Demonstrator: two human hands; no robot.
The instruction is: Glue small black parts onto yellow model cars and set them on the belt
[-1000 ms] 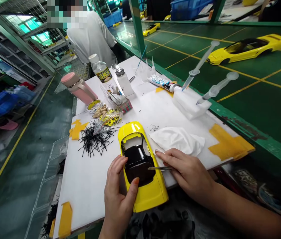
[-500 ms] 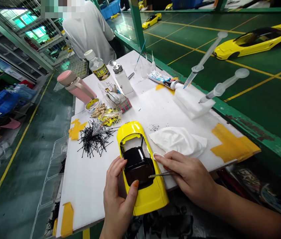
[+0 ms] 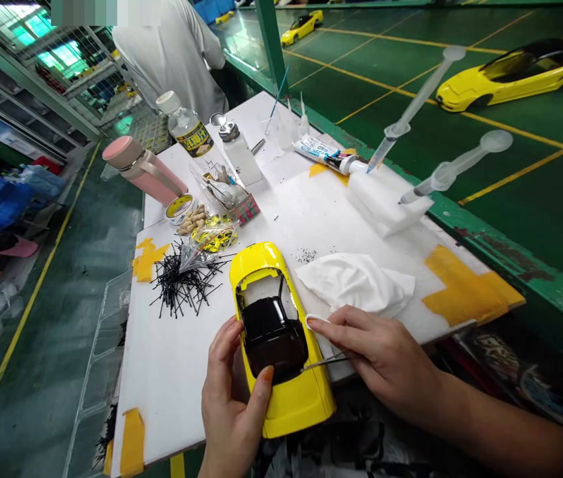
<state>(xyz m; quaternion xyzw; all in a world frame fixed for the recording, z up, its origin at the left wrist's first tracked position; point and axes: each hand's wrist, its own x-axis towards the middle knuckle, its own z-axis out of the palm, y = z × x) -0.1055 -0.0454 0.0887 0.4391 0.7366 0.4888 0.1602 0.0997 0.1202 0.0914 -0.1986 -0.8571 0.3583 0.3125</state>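
My left hand point(image 3: 234, 401) grips the left side of a yellow model car body point(image 3: 296, 405), its thumb on the edge of the dark rear window. The body has a black roof point(image 3: 264, 318) and an open windscreen gap, and its front points away from me. In my right hand point(image 3: 386, 358) are thin metal tweezers point(image 3: 325, 360); their tip lies at the right edge of the rear window. A small white piece point(image 3: 317, 320), perhaps cloth, sits at my right index fingertip by the car's side. A crumpled white cloth point(image 3: 356, 282) lies just beyond that hand.
Black thin sticks point(image 3: 182, 282), a bag of yellow parts point(image 3: 212, 236), a tape roll point(image 3: 179, 207), a pink flask point(image 3: 147, 172) and bottles stand on the left. Two syringes are stuck in a white foam block point(image 3: 386, 202). A person in grey point(image 3: 166, 53) is beyond the table.
The tweezer tip has moved from over the dark rear window to its right edge. The car body and my left hand have shifted slightly left and down in view.
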